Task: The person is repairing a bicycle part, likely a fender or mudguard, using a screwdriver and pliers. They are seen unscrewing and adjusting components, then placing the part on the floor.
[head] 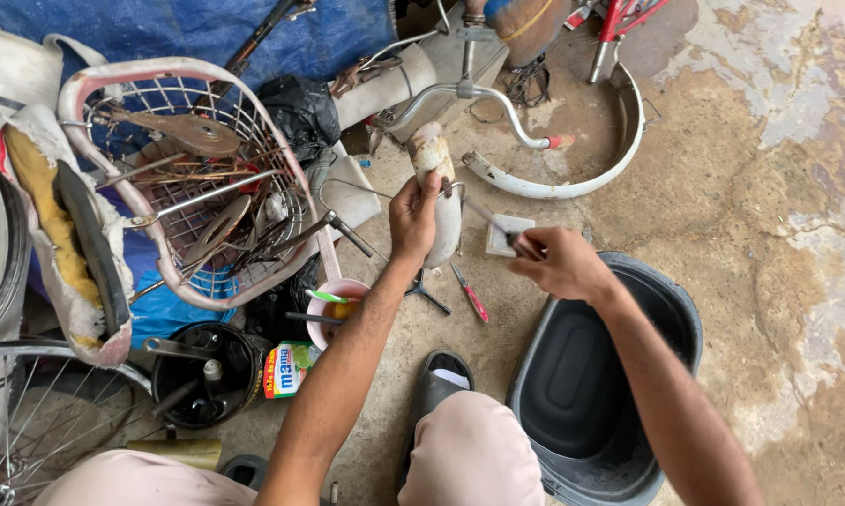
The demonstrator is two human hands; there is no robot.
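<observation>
A worn white bicycle part (438, 201) is gripped upright by the left hand (412, 220) above the concrete floor (769, 234), while a thin tool (486, 217) is clenched in the right hand (558, 262) and pressed against it. A black tub (671, 309) lies just beside the right forearm, and a wire basket (183, 178) of rusty tools is set to the left.

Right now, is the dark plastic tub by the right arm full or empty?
Empty: the tub shows its bare dark floor, nothing inside.
</observation>
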